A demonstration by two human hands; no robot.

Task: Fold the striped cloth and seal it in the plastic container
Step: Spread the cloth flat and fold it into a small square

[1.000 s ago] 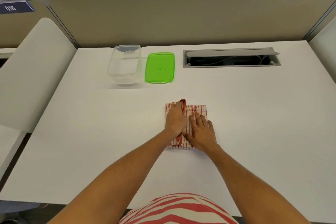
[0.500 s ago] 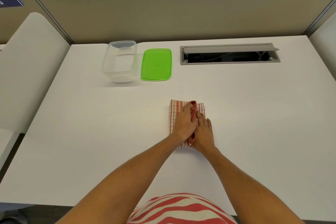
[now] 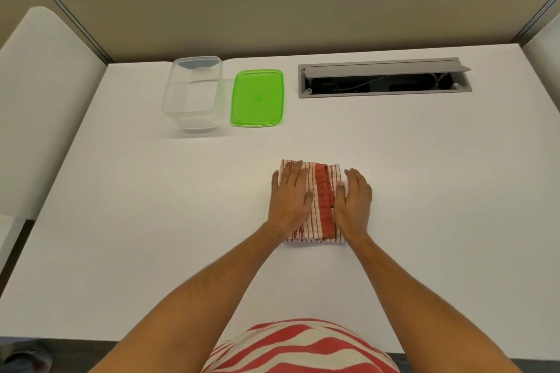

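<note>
The red-and-white striped cloth (image 3: 321, 200) lies folded into a narrow rectangle at the middle of the white desk. My left hand (image 3: 290, 195) presses flat on its left half, fingers straight. My right hand (image 3: 354, 201) lies flat on its right edge, fingers straight too. A broad red band of the cloth shows between the two hands. The clear plastic container (image 3: 193, 94) stands open and empty at the back left. Its green lid (image 3: 257, 97) lies flat on the desk just right of it.
A grey cable hatch (image 3: 384, 78) is sunk into the desk at the back right, its flap raised. A beige partition wall runs behind the desk (image 3: 424, 179). White chair backs stand at the left and right sides.
My hands, close together over the cloth's middle before, have slid apart to its left and right sides, and the raised red fold now lies flat. The camera has tilted down slightly.
</note>
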